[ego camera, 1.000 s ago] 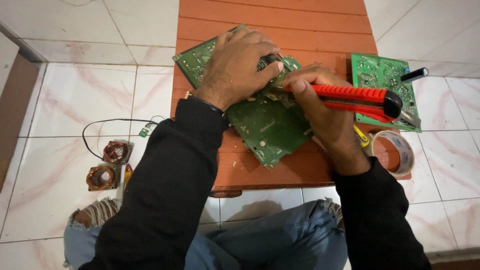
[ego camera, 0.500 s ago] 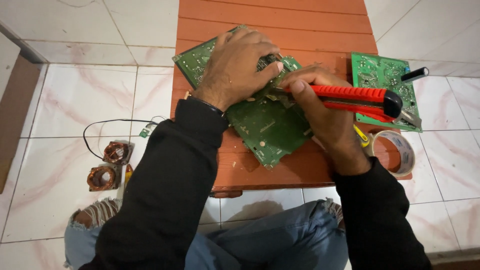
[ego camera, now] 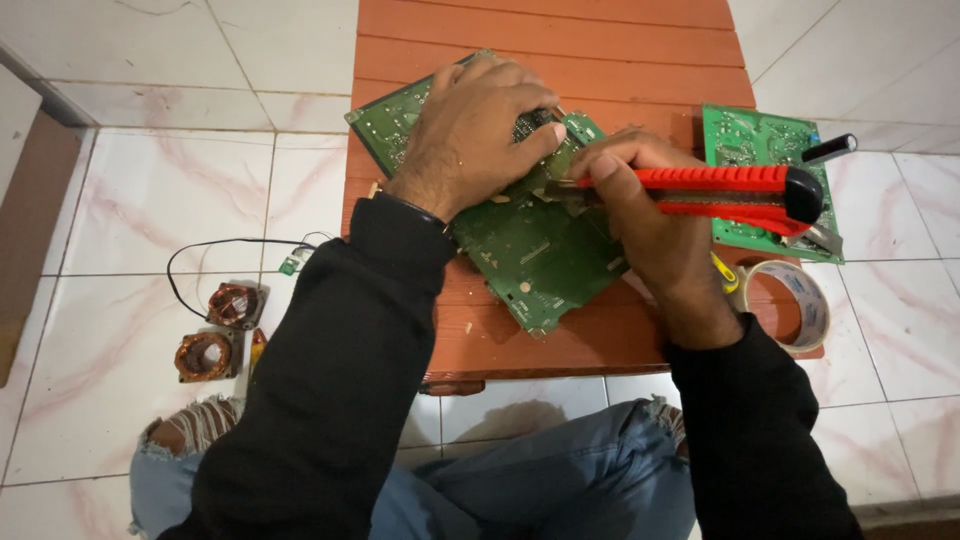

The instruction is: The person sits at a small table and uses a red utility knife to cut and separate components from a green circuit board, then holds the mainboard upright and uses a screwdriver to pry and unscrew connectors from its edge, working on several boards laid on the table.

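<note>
Two green circuit boards lay on a low counter [ego camera: 600, 40] of reddish-brown wooden slats, which stood on a floor [ego camera: 150, 190] of glossy white tiles veined with pink. The large circuit board [ego camera: 530, 250] was flat and angular, set askew near the counter's middle, its surface matt green with fine pale tracks. The small circuit board [ego camera: 745, 140] lay flat at the counter's right edge, well apart from the large one, with a black-handled tool [ego camera: 828, 149] resting at its upper right corner.

The left hand [ego camera: 470, 140] was spread palm-down over the upper part of the large circuit board, fingers curled at the far edge and pressing on it. The right hand [ego camera: 655, 235] was closed in a firm grip around a utility knife [ego camera: 730, 188] with a smooth red plastic body and a black end cap; the knife's front end met the large circuit board just beside the left hand's fingertips. The blade itself could not be made out.

A roll of clear tape [ego camera: 795, 300], ring-shaped, lay at the counter's right front corner. On the floor to the left sat two copper wire coils [ego camera: 220, 330], round and tightly wound, near a thin black cable [ego camera: 200, 250].
</note>
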